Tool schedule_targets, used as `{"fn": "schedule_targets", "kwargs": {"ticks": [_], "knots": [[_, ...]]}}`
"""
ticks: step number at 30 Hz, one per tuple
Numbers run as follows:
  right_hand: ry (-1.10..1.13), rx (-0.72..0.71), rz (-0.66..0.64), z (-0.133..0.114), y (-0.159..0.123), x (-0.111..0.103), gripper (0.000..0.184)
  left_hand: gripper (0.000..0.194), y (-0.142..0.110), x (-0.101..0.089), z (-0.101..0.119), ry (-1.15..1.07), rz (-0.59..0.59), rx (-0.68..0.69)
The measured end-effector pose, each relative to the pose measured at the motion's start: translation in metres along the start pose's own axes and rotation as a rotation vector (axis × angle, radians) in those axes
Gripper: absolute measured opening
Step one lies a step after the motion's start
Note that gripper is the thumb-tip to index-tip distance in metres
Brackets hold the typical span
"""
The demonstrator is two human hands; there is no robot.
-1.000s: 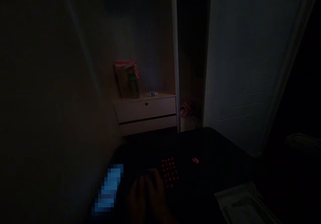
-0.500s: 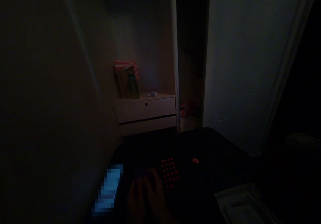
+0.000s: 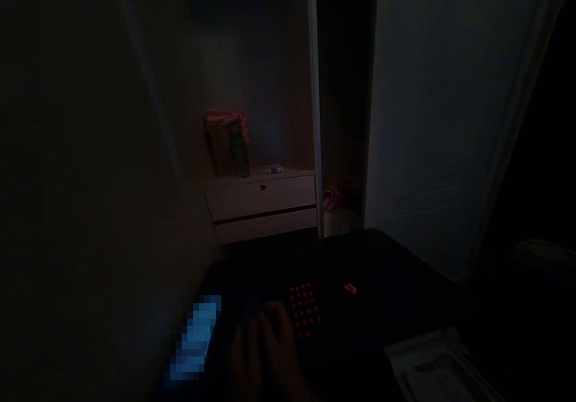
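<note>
We kept our left hand (image 3: 243, 357) and right hand (image 3: 283, 348) close together.
Both were at a dim purplish object (image 3: 255, 307) — gripping or merely touching, we could not tell — just left of the red-lit keys (image 3: 305, 311) on the dark tabletop (image 3: 378, 258).

In a dim room, the person's left hand (image 3: 244, 357) and right hand (image 3: 283, 348) meet at a dark bluish object (image 3: 256, 309), too shadowed to identify. Red-lit dots (image 3: 305, 303) glow beside the right hand; beyond, a bottle (image 3: 240, 157) stands above pale drawers (image 3: 265, 200).
</note>
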State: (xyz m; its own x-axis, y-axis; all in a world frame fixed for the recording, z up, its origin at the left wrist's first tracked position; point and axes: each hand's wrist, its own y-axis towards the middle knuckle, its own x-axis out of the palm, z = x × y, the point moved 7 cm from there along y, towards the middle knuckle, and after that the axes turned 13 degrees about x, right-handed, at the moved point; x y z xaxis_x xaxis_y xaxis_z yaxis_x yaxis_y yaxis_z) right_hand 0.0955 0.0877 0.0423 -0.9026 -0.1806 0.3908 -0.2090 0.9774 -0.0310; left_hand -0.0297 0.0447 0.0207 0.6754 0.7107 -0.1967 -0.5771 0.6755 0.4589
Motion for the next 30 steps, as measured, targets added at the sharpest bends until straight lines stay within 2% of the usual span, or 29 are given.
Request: {"fn": "schedule_targets", "kwargs": {"ticks": [8,13,16,22,30], "knots": [[-0.017,0.004,-0.007,-0.002,-0.001,0.0,0.034,0.061,0.0,0.004,0.0,-0.087,-0.032,0.019],[-0.011,0.0,-0.013,-0.002,-0.001,0.001,0.034,0.065,-0.003,-0.003,-0.017,-0.032,0.041,-0.034],[-0.004,-0.004,-0.005,-0.002,-0.001,0.001,0.034,0.063,-0.002,-0.002,-0.022,-0.025,0.029,-0.041],[0.015,0.018,-0.007,0.001,-0.001,-0.002,0.035,0.061,0.0,-0.001,-0.019,-0.037,0.018,-0.031],[0.01,0.024,0.024,0.002,0.002,-0.002,0.035,0.058,0.003,0.006,-0.01,-0.043,-0.058,-0.003]]}}
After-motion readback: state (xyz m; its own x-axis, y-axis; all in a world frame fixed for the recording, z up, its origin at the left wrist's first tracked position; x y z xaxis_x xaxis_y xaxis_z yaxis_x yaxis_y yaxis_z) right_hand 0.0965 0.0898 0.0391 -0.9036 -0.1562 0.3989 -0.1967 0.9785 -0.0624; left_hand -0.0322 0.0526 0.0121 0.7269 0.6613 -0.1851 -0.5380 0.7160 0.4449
